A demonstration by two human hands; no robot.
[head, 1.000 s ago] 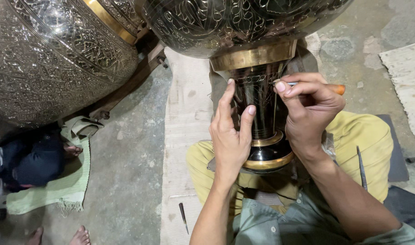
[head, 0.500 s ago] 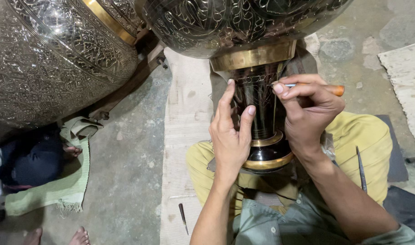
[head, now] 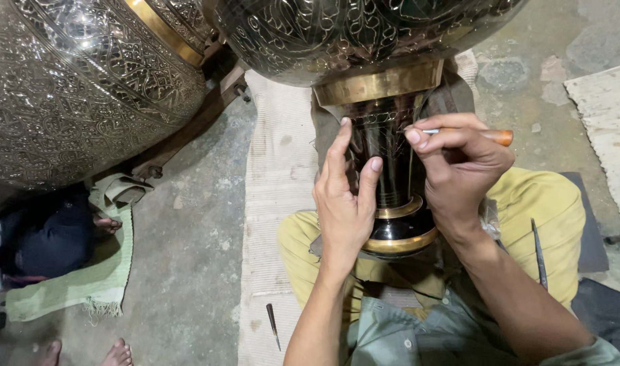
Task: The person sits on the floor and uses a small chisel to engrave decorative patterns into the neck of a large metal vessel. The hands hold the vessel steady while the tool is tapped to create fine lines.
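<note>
The person sits on the floor [head: 188, 257] with a large engraved metal vase [head: 364, 41] lying across the lap, its dark neck [head: 384, 163] pointing toward the body so that the working area sits right under the eyes. The left hand [head: 344, 203] lies flat against the left side of the neck, fingers spread and pressed on it, apparently to steady the piece; it clasps nothing. The right hand [head: 459, 169] is closed around a thin tool with an orange handle [head: 496, 137], held like a pen, its tip resting on the upper neck just below the wide brass band [head: 381, 87]; whether the tip is cutting cannot be told. A pale woven mat [head: 272, 203] is spread under the work, probably to cushion the metal. Count: 2 large engraved vessels, the second vessel [head: 72, 81] resting to the left on a wooden support [head: 188, 135]; 3 brass bands on the worked vase, 1 wide and 2 narrow near the foot; 2 loose pointed tools, 1 small tool [head: 273, 325] on the mat and 1 long tool [head: 538, 252] on the yellow trouser leg [head: 540, 210]; 1 green cloth [head: 86, 278] at the left, with another person's feet [head: 106, 352] beside it.
</note>
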